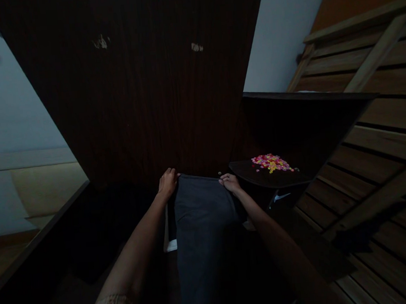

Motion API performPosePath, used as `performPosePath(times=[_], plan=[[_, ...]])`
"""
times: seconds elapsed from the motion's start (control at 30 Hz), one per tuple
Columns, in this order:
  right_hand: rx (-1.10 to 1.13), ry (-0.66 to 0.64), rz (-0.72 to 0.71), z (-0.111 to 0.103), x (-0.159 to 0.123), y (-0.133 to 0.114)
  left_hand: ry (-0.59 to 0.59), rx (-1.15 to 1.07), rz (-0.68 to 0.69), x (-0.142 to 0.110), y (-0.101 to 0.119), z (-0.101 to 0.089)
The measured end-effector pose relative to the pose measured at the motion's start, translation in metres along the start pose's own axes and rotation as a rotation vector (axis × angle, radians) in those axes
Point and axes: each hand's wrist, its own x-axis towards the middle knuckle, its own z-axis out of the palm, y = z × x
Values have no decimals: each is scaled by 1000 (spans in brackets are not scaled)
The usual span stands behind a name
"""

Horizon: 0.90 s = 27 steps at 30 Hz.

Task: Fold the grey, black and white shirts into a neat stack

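Note:
A dark grey piece of cloth [202,213] lies lengthwise in front of me, its far edge straight and drawn flat. It looks like a folded garment, perhaps trousers, but the dim light hides its lower part. At the far left corner, my left hand [168,182] grips the edge with closed fingers. My right hand [230,182] pinches the far right corner, with a ring on one finger. Something with a white edge [171,245] shows beneath the cloth on the left.
Behind the cloth rises a dark wooden panel [142,91]. On the right, a small dark shelf [239,171] carries a heap of pink, red and yellow petal-like pieces [272,162]. Wooden slats [375,157] stand farther right. A low board edge [44,234] runs along the left.

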Motion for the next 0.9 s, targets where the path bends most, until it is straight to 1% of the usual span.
performPosePath(times=[0.07,0.13,0.2,0.23,0.27,0.3,0.4,0.43,0.5,0.63,0.73,0.83,0.9], plan=[[-64,7,9,3,1,2,37,-54,-26,-4,1,4],[-121,10,20,4,2,3,120,-124,-52,-9,-1,8],[-168,14,35,4,3,2,212,-197,-106,-14,-5,12],[-187,16,43,3,4,1,233,-234,-152,-16,-9,14],[-202,16,51,3,5,0,225,-269,-207,-19,-13,16],[-212,14,60,2,6,-1,188,-307,-268,-21,-17,18],[-211,1,80,0,7,-4,2,-486,-424,-25,-31,25],[-201,-6,86,0,6,-5,-47,-548,-449,-25,-34,28],[-168,-28,99,-1,4,-7,-100,-651,-464,-26,-36,33],[-61,-113,121,-3,-4,-14,-134,-828,-447,-22,-30,39],[55,-198,123,-8,-10,-23,-137,-1001,-417,-17,-21,37],[185,-277,96,-15,-15,-31,-87,-1148,-387,-12,-14,32],[305,-305,76,-20,-19,-35,-46,-1218,-377,-10,-12,28]])
